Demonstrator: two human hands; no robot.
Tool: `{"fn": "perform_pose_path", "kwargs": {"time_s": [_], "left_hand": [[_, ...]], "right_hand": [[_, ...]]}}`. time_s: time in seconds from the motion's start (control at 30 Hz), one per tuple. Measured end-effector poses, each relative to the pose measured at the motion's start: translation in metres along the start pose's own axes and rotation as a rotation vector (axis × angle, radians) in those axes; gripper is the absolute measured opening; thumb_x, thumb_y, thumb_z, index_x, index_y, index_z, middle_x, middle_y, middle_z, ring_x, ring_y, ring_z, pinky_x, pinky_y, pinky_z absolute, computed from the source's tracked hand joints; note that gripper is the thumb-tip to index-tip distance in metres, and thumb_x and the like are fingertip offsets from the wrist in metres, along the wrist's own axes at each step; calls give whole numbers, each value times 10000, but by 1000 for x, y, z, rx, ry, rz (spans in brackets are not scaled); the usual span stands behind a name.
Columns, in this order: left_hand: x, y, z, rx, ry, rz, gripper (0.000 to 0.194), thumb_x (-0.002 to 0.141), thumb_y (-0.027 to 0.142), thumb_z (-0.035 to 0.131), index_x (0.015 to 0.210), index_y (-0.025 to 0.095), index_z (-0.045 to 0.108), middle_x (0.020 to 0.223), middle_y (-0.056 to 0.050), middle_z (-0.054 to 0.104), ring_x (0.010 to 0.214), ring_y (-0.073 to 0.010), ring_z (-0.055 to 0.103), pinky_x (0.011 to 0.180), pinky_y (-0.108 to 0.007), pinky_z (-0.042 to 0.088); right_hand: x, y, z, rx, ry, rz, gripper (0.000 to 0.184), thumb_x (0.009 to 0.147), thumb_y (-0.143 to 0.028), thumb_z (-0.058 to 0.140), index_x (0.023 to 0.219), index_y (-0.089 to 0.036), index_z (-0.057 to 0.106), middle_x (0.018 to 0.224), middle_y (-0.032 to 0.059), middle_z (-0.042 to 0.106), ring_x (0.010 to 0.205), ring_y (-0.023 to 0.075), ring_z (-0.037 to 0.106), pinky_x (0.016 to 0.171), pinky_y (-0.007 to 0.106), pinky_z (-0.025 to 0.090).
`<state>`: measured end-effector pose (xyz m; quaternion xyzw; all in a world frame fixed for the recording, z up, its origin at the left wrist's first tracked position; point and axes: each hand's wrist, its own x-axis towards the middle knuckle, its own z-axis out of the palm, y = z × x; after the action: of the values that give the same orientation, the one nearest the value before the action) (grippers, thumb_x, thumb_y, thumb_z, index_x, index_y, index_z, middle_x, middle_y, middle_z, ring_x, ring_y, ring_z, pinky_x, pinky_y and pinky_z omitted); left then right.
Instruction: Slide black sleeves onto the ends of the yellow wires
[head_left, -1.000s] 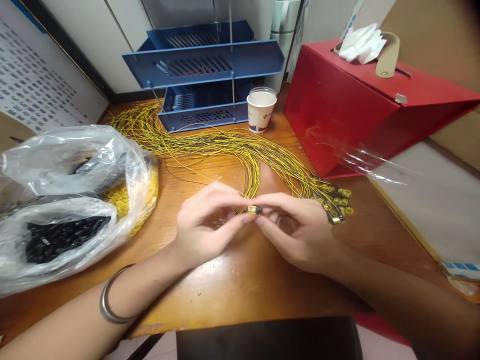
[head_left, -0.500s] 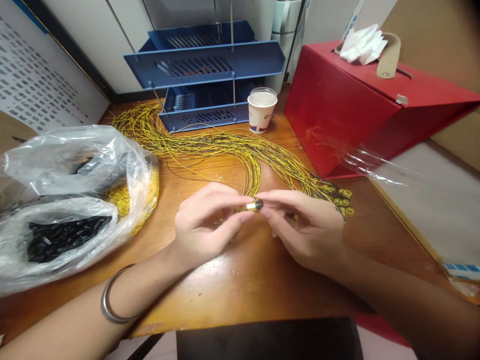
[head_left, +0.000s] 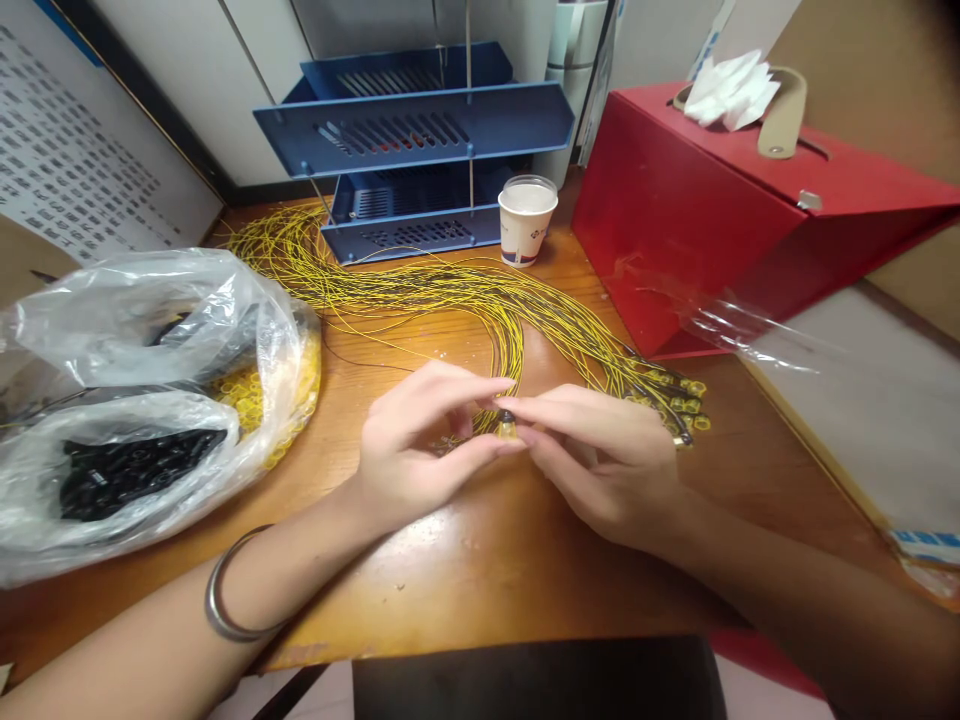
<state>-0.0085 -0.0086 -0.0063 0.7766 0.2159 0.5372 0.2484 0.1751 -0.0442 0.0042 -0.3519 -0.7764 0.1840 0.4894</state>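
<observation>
Between the fingertips of both hands stands a small connector point(head_left: 508, 428), black at its upper end and yellowish, see-through below. My left hand point(head_left: 420, 440) pinches it with thumb below and index finger above. From the other side, the thumb and index finger of my right hand point(head_left: 607, 460) close on its black end. A bundle of yellow and black wires point(head_left: 450, 285) curves over the table behind and runs down to the fingers. Several wire ends with yellow see-through caps point(head_left: 686, 390) lie beyond my right hand. My other fingers are partly hidden.
At the left, plastic bags point(head_left: 285, 340) hold black pieces point(head_left: 135, 470) and yellow rings point(head_left: 255, 400). Behind the wires are a blue letter tray point(head_left: 405, 130) and a paper cup point(head_left: 525, 225). A red box point(head_left: 675, 210) with tissue stands at the right. The table's front edge is near my forearms.
The connector has turned from lying sideways, black end to the right, to upright with the black end on top. My left index finger has lifted slightly.
</observation>
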Motion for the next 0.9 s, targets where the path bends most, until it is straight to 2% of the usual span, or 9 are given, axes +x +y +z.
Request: {"fn": "perform_pose_path", "kwargs": {"time_s": [0.1, 0.23, 0.47, 0.53, 0.6, 0.73, 0.9], "left_hand": [[2, 2, -1, 23, -26, -21, 351, 740, 206, 797, 1082, 179, 721, 781, -38, 663, 619, -95, 577, 567, -213, 489], [3, 3, -1, 27, -67, -61, 337, 752, 245, 788, 1073, 163, 723, 731, -26, 670, 592, -91, 569, 552, -201, 491], [3, 4, -1, 23, -74, 12, 195, 775, 184, 761, 955, 117, 725, 744, -70, 704, 620, -114, 615, 570, -217, 506], [3, 4, -2, 38, -71, 40, 205, 774, 186, 761, 960, 112, 720, 754, -74, 696, 613, -111, 612, 556, -210, 500], [3, 4, -3, 60, -76, 70, 217, 777, 193, 757, 977, 117, 718, 773, -74, 690, 630, -113, 621, 561, -206, 505], [3, 6, -5, 101, -133, 121, 212, 809, 206, 723, 1005, 125, 717, 787, -80, 693, 671, -131, 636, 596, -220, 524], [2, 6, -6, 140, -160, 206, 183, 829, 220, 699, 972, 106, 709, 772, -94, 697, 623, -132, 596, 576, -245, 502]], "right_hand": [[0, 0, -1, -25, 0, -40, 247, 880, -87, 566, 1072, -186, 687, 818, 21, 719, 662, 99, 638, 604, 220, 519], [-3, 1, -2, -181, -31, -101, 284, 898, -102, 548, 1138, -207, 658, 860, 21, 736, 715, 106, 663, 592, 215, 501], [-7, 7, -5, -376, -69, -208, 322, 870, -110, 575, 1174, -209, 620, 784, -7, 711, 621, 95, 627, 545, 233, 451], [-7, 5, -5, -361, -73, -180, 362, 861, -110, 588, 1211, -203, 596, 749, -19, 697, 599, 95, 614, 548, 239, 450], [-7, 2, -5, -291, -38, -91, 401, 857, -117, 603, 1245, -214, 568, 703, -45, 670, 533, 82, 567, 530, 235, 443], [-7, -2, -2, -107, 20, 66, 388, 854, -125, 609, 1228, -221, 575, 708, -58, 638, 403, 47, 394, 424, 208, 387], [-8, 1, -1, -32, -57, -46, 374, 861, -110, 588, 1229, -176, 598, 630, -60, 573, 454, 55, 427, 460, 189, 400]]}}
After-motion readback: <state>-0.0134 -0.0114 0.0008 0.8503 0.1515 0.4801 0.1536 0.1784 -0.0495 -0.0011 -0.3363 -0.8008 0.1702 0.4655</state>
